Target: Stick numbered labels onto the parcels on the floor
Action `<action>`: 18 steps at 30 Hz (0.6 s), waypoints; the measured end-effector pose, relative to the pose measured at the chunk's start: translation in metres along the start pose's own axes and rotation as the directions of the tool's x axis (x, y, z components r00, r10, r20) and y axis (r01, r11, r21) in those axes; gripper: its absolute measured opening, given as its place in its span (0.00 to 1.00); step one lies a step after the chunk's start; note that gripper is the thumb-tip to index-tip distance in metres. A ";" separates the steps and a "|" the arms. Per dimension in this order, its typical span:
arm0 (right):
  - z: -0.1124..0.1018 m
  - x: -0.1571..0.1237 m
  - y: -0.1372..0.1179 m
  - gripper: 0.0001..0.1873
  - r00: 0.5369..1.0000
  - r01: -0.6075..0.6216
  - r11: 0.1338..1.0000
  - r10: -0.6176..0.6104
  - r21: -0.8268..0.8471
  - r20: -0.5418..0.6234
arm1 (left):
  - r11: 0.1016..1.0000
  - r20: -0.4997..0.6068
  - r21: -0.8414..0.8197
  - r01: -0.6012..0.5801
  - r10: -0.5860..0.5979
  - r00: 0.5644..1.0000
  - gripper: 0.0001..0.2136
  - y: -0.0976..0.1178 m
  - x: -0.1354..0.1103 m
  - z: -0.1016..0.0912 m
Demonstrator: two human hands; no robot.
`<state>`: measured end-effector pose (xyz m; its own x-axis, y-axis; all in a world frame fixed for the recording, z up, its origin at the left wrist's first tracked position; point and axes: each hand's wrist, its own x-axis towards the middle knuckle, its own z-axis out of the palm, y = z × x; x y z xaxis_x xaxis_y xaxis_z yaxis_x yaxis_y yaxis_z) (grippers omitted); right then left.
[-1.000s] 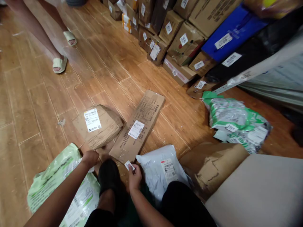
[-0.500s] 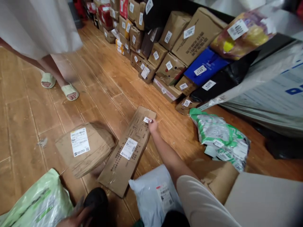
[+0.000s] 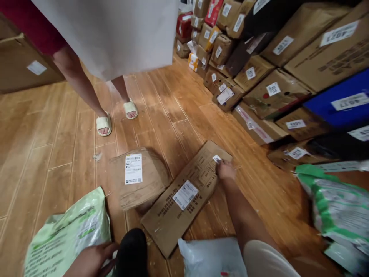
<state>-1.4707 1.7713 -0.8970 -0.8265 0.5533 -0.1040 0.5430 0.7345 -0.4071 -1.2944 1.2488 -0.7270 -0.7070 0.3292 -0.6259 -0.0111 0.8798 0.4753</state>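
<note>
Your right hand (image 3: 226, 170) clamped fingers on a sticker (image 3: 216, 157), the long carton (image 3: 175, 215) seemingly bracing it, left hand's (image 3: 90, 261) grip unclear!

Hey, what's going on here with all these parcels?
A person's right hand holds a small white sticker at the far end of a long, flat cardboard box. The left hand is low, at the edge of a pale green bag; whether it touches is unclear. Someone in pale slippers stands beyond; labelled parcels are stacked at right.
</note>
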 end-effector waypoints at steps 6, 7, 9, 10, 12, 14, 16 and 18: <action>-0.024 -0.137 -0.102 0.13 0.892 0.275 0.815 -0.414 0.509 0.182 | 0.949 -0.348 -0.290 -0.127 0.019 0.937 0.12 0.048 0.027 -0.025; -0.029 -0.173 -0.124 0.12 0.775 0.253 0.685 -0.567 0.683 0.280 | 0.924 -0.435 -0.359 -0.129 -0.043 0.899 0.12 0.054 0.032 -0.024; -0.041 -0.243 -0.162 0.25 0.549 0.088 0.485 -0.753 0.870 0.363 | 0.846 -0.557 -0.509 -0.158 -0.184 0.810 0.12 0.066 0.040 -0.020; -0.045 -0.274 -0.177 0.33 0.521 0.022 0.438 -0.772 0.899 0.364 | 0.794 -0.586 -0.577 -0.190 -0.240 0.774 0.12 0.071 0.043 -0.017; -0.047 -0.318 -0.198 0.38 0.611 -0.054 0.387 -0.716 0.920 0.337 | 0.691 -0.608 -0.672 -0.265 -0.312 0.730 0.13 0.079 0.047 -0.010; -0.044 -0.341 -0.208 0.32 0.726 -0.091 0.355 -0.615 0.930 0.306 | 0.620 -0.609 -0.725 -0.298 -0.377 0.698 0.15 0.084 0.048 -0.004; -0.040 -0.346 -0.211 0.23 0.764 -0.101 0.351 -0.572 0.931 0.299 | 0.582 -0.602 -0.754 -0.305 -0.424 0.677 0.16 0.087 0.046 0.000; -0.041 -0.343 -0.209 0.14 0.785 -0.097 0.376 -0.540 0.922 0.303 | 0.543 -0.578 -0.776 -0.323 -0.406 0.708 0.18 0.088 0.041 0.002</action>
<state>-1.2950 1.4441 -0.7393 -0.9873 -0.0811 -0.1367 0.1471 -0.1395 -0.9792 -1.3227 1.3405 -0.7124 -0.9048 -0.3225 -0.2782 -0.3263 0.1051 0.9394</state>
